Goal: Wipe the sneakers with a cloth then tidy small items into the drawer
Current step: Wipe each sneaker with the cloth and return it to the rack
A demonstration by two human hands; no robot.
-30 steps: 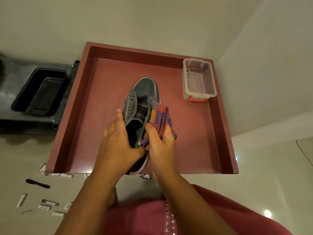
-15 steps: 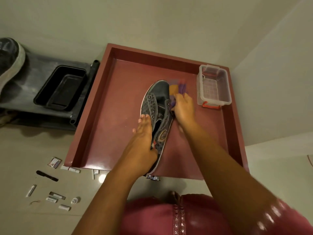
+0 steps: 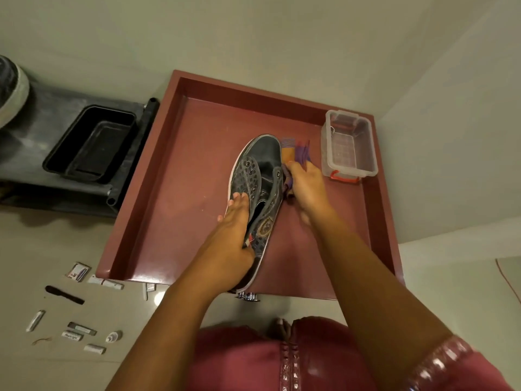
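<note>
Wiping is the step in hand, and you have it set up sensibly. Your left hand (image 3: 234, 238) grips the dark sneaker (image 3: 259, 190) at its heel end, fingers curled over the collar, so the shoe lies steady in the open red drawer (image 3: 174, 176) with its toe pointing away from you. Your right hand (image 3: 306, 184) pinches the striped purple and orange cloth (image 3: 296, 152) and presses it against the shoe's right side, near the eyelets and toe cap.

To do this well, keep the left hand firm, since the drawer floor looks smooth and the shoe will probably slide under a hard stroke. Work the cloth in long passes from toe to heel along the pale sole edge, where dirt likely shows most, then turn the shoe for the other flank. The perforated panels may hold dust, so press into them instead of skimming. Fold the cloth to a fresh face when it soils.

Mind the clear plastic box (image 3: 349, 145) just beside your right hand; a wide stroke could knock it. A second sneaker (image 3: 12, 88) waits at the far left edge, and the small items (image 3: 81, 331) lie on the floor to your left, outside the drawer, not yet tidied.
</note>
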